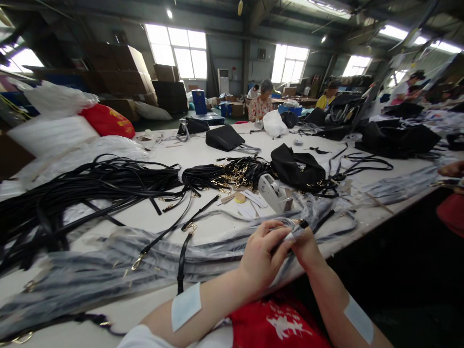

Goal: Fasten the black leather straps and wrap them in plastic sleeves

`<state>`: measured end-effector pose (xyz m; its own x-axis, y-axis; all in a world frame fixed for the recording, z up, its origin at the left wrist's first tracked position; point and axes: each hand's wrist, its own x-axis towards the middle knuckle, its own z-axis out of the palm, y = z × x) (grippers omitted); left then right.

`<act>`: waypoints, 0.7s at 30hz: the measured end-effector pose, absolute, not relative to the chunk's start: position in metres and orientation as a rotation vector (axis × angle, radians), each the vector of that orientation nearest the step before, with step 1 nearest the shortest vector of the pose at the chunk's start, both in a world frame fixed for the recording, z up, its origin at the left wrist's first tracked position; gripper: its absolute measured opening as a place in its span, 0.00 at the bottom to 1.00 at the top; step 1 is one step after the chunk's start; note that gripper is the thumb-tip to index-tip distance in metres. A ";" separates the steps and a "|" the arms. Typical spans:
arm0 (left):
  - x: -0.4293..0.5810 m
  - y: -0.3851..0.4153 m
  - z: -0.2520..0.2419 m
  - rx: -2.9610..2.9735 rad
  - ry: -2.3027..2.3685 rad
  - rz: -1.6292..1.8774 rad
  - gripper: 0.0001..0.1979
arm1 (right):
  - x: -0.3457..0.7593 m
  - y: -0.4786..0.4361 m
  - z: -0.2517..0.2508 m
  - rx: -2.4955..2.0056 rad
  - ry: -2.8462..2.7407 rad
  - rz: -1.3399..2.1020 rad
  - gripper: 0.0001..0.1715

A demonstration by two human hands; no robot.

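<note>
My left hand (pixel 261 251) and my right hand (pixel 306 246) are together near the table's front edge. Between them is a black strap end in clear plastic wrap (pixel 297 229), with the fingers of my left hand closed on the wrap. My right hand is closed around its other side, partly hidden by the left. Just beyond the hands stands a white tape dispenser (pixel 274 193). Plastic-wrapped straps (pixel 152 258) lie along the near side, and a loose black strap with a gold clasp (pixel 182 261) rests on them.
A bundle of black straps with gold clasps (pixel 145 180) spreads over the white table (pixel 170 154) at left. Black bags (pixel 297 169) lie beyond the dispenser. A red bag (pixel 108 122) sits far left. Another person's hand (pixel 451 169) shows at the right edge; several people sit behind.
</note>
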<state>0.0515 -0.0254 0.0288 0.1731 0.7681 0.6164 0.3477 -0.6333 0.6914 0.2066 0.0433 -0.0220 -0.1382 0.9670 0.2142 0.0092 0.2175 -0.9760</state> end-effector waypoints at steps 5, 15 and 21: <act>0.045 -0.018 0.034 2.097 1.038 1.547 0.12 | 0.211 0.016 -0.001 -0.806 -1.357 1.374 0.15; 0.040 -0.003 0.037 2.111 1.207 1.287 0.24 | 0.182 0.003 0.008 -0.782 -0.841 1.562 0.13; 0.041 0.000 0.030 2.180 1.368 1.429 0.34 | 0.175 0.002 0.004 -0.825 -0.726 1.538 0.14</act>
<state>0.0407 -0.0002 0.0300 0.1055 0.7769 0.6207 0.5860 -0.5529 0.5924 0.1750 0.0018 0.0042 -0.0635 0.9928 -0.1020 -0.5526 -0.1201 -0.8248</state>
